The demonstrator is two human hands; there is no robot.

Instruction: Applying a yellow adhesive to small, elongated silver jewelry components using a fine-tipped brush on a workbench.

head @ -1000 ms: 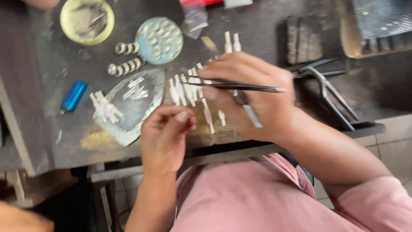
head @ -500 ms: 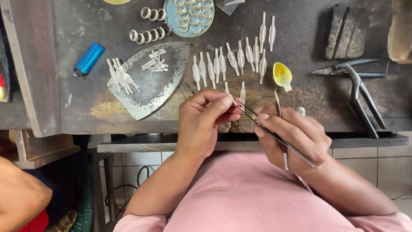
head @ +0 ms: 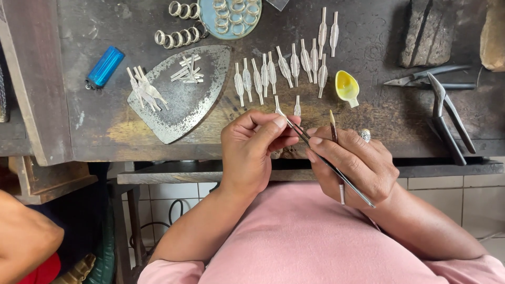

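Observation:
My left hand (head: 256, 144) pinches a small silver leaf-shaped piece (head: 279, 109) between thumb and forefinger at the near edge of the dark workbench (head: 379, 47). My right hand (head: 355, 163) grips dark tweezers (head: 330, 164) whose tips meet that piece, and the same hand also holds a thin brush (head: 335, 138) pointing up. Just beyond my fingers, several more silver leaf-shaped pieces (head: 286, 68) lie in a row. A small yellow spoon-shaped dish (head: 347, 87) sits to their right.
A flat-iron-shaped metal plate (head: 184, 105) carries small silver bits at left. Beside it lie a blue lighter (head: 105, 67), silver rings (head: 179, 37) and a blue dish of rings (head: 231, 16). Pliers and snips (head: 444, 105) rest at right. Another person's arm (head: 23, 242) shows at lower left.
My right hand pulled back from over the bench to its near edge. The tweezers now meet the piece in my left hand, and my view has settled closer over the bench.

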